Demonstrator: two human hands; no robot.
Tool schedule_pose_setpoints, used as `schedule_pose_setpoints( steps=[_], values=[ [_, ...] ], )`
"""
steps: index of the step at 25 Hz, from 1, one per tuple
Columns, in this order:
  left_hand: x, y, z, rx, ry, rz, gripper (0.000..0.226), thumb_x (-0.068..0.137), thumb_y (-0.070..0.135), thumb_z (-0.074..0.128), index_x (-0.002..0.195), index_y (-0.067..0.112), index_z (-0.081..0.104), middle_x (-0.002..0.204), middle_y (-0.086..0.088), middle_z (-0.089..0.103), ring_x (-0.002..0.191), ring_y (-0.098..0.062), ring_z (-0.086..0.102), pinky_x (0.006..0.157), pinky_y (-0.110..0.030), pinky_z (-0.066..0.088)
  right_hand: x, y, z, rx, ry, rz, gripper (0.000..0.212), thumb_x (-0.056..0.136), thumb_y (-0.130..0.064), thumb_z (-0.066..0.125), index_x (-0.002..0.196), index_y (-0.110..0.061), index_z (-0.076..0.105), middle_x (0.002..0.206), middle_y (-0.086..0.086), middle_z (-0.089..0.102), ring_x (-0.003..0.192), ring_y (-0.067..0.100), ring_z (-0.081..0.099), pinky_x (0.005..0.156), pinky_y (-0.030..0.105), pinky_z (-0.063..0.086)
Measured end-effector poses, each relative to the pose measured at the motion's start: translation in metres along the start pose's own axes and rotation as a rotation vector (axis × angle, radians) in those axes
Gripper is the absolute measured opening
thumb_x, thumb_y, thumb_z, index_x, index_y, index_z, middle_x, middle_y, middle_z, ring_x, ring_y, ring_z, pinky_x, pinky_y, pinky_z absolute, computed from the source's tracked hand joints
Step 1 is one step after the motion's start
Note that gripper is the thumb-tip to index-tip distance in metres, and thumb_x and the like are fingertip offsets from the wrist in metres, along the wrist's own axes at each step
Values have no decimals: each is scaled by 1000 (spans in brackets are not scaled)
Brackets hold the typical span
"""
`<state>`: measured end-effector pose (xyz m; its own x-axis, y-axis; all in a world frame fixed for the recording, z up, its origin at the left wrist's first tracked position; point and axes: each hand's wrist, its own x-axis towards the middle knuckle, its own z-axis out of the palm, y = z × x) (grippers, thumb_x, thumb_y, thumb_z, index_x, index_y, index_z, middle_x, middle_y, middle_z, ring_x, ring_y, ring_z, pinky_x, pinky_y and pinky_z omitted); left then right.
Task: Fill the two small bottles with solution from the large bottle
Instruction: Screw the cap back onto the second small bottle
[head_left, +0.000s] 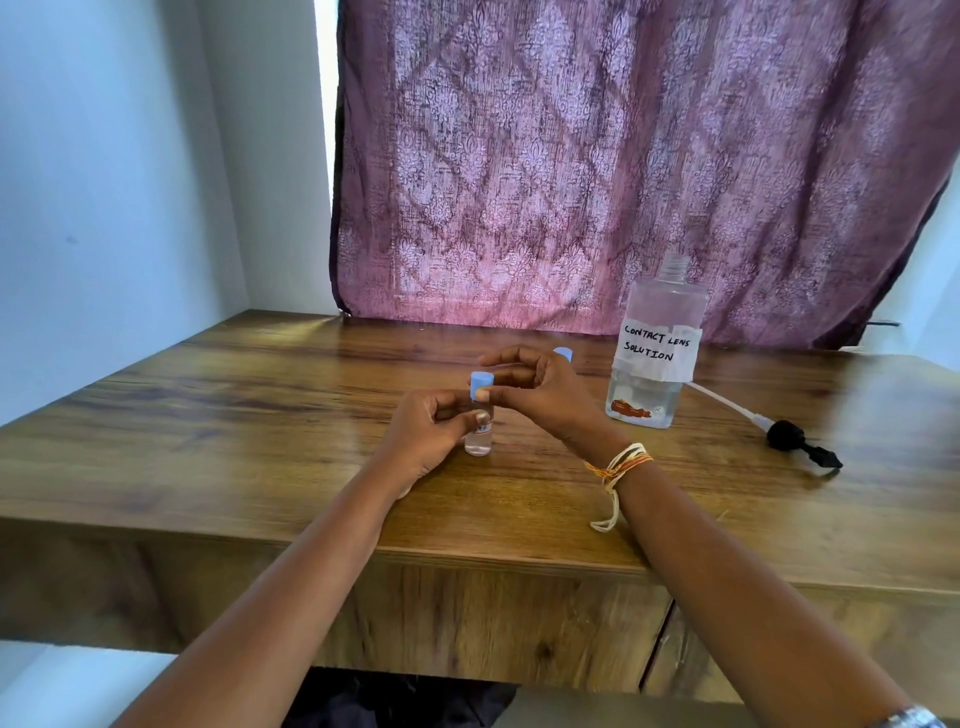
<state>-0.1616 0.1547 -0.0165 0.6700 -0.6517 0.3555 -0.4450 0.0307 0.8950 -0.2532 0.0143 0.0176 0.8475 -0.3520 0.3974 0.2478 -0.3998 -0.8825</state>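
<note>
Two bare forearms reach in from six o'clock over the front edge of the wooden desk (208, 405). At about nine o'clock from the scene's middle, the left hand (431, 436) curls its fingers and thumb round the body of a small clear bottle (479, 439), which stands upright on the desk. Just toward one o'clock from it, the right hand (540, 387) pinches that bottle's blue cap (479, 383) between thumb and fingertips; a thread bracelet (621, 462) circles its wrist. A second blue cap (563, 354) peeps out behind the right hand's knuckles, its bottle hidden. Farther toward three o'clock stands the large bottle (654, 353), uncapped, labelled "CONTACT LENS SOLUTION", with a little liquid at its bottom. At four o'clock from it lies a black pump head (795, 441) with a white tube.
</note>
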Motion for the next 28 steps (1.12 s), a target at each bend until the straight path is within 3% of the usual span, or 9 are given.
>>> schedule_pose_setpoints(
  steps=[5, 8, 10, 14, 17, 21, 24, 26, 28],
  values=[
    [-2, 0, 0, -22, -20, -25, 32, 80, 21, 75, 112, 14, 72, 102, 0, 76, 96, -12, 70, 92, -34, 54, -8, 3, -5, -17, -181, 70, 53, 79, 6, 73, 127, -8, 54, 119, 13, 65, 107, 19, 64, 95, 31, 54],
    [-4, 1, 0, 40, -17, -33, 35, 75, 18, 79, 109, 16, 72, 100, 3, 75, 95, -11, 69, 92, -31, 53, -16, 6, -4, -97, -260, 151, 56, 80, 9, 69, 131, -4, 48, 109, 7, 66, 98, 20, 65, 88, 28, 55],
    [-5, 1, 1, 51, -29, -35, 40, 72, 12, 81, 111, 14, 71, 100, 3, 75, 93, -10, 70, 92, -31, 54, -19, 8, -2, -135, -258, 174, 57, 79, 12, 67, 131, -4, 47, 103, 5, 66, 93, 21, 65, 86, 30, 55],
    [-10, 1, 5, 146, -20, -20, 43, 69, 10, 83, 110, 13, 70, 101, 0, 75, 90, -8, 70, 88, -29, 55, -23, 10, -2, -148, -222, 232, 58, 78, 16, 66, 129, -1, 45, 94, 5, 64, 85, 17, 67, 77, 23, 58],
    [-13, 3, 7, 328, 58, -2, 35, 67, 21, 85, 100, 14, 74, 92, 1, 75, 83, -6, 68, 71, -16, 49, -26, 14, -5, -309, -60, 210, 40, 79, 9, 66, 116, 1, 55, 87, 5, 64, 83, 19, 65, 78, 29, 57],
    [-11, 3, 11, 425, 101, -8, 26, 70, 24, 82, 92, 13, 73, 85, -1, 74, 74, -7, 62, 56, -8, 35, -33, 13, -14, -526, 312, 192, 3, 77, -5, 65, 78, -7, 63, 65, -1, 59, 62, 10, 54, 60, 24, 45],
    [-4, 3, 12, 465, 61, -30, 27, 73, 28, 80, 97, 16, 72, 87, 3, 71, 79, -9, 63, 64, -18, 42, -34, 9, -18, -591, 470, 227, 20, 77, -11, 65, 62, -13, 52, 60, 0, 57, 58, 13, 51, 58, 32, 45],
    [4, 2, 15, 476, 34, -61, 26, 73, 28, 80, 94, 17, 71, 85, 3, 70, 81, -12, 64, 73, -26, 47, -33, 7, -18, -607, 490, 260, 28, 78, -12, 67, 63, -18, 44, 62, -4, 52, 59, 11, 49, 53, 29, 40],
    [16, 1, 20, 452, 15, -86, 23, 72, 26, 82, 89, 14, 71, 81, 2, 69, 76, -12, 62, 71, -26, 46, -28, 12, -18, -607, 487, 282, 29, 78, -13, 68, 66, -21, 43, 65, -5, 53, 64, 14, 53, 54, 28, 39]
  ],
)
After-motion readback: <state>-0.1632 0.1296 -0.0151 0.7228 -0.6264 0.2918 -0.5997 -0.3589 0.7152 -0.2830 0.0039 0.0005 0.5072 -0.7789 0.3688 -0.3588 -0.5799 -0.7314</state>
